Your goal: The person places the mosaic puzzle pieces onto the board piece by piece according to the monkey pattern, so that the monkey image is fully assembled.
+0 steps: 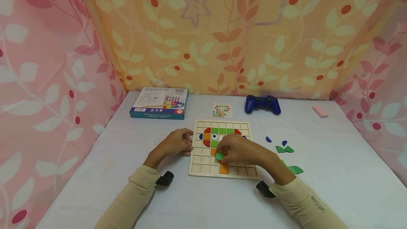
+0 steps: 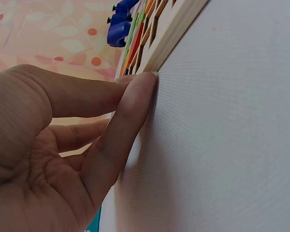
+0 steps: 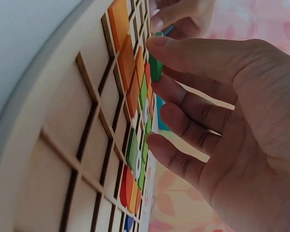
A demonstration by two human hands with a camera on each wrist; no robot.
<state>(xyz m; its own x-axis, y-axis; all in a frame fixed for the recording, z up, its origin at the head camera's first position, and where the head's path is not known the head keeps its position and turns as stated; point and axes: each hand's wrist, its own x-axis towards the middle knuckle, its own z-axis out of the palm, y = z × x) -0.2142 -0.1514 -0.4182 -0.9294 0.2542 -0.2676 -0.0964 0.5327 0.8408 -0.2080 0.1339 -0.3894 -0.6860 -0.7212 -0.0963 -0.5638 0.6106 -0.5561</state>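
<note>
My right hand (image 1: 240,148) pinches a green square tile (image 3: 156,60) between thumb and forefinger, just over the wooden grid board (image 1: 199,168). The remaining fingers spread loosely above the board. Tiles lie in its cells: green squares (image 1: 222,130), red rounded corners, an orange square (image 1: 224,169) in the bottom row, a blue half-round (image 1: 201,136) and a white eye tile (image 1: 214,137). My hand hides part of the pattern. At the board's left edge my left hand (image 1: 176,142) touches the wooden side with thumb and forefinger tips, the other fingers loosely bent.
Loose green (image 1: 297,169) and blue (image 1: 268,139) pieces lie right of the board. Behind it is a pattern card (image 1: 222,110). A blue game controller (image 1: 262,104), a pink block (image 1: 319,111) and a flat box (image 1: 159,103) stand toward the back, before a patterned curtain.
</note>
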